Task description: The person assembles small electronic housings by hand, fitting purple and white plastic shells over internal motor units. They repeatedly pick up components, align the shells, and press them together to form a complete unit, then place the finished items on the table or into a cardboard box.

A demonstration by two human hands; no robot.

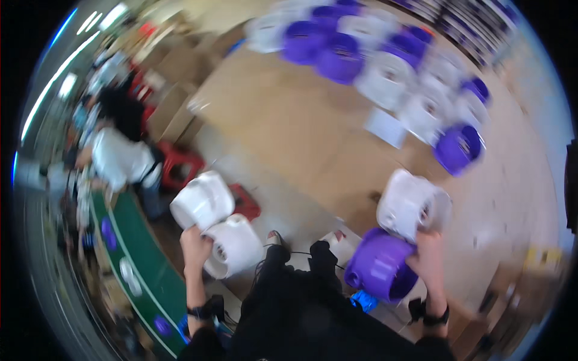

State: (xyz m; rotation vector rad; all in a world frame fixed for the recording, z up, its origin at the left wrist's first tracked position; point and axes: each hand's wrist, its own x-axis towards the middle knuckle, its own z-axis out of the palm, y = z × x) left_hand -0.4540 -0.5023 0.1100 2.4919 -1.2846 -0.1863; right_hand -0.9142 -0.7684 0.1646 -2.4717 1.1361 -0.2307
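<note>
My left hand (195, 248) is closed on the rims of two white bucket-shaped plastic housings, a lower one (239, 245) and an upper one (208, 198) that touch each other. On the other side, my right hand (427, 259) grips a purple housing (374, 262) of the same kind together with a white one (406, 201). All four hang off the floor beside my legs, their open sides partly turned to me. Some fingertips are hidden behind the walls, and motion blurs the picture.
Ahead, brown cardboard (289, 114) covers the floor, with several white and purple housings (340, 57) and a white sheet (386, 127) on it. A green conveyor belt (135, 240) runs along the left, with people (120, 156) and red stools (179, 165) beside it. Cardboard boxes (512, 289) stand right.
</note>
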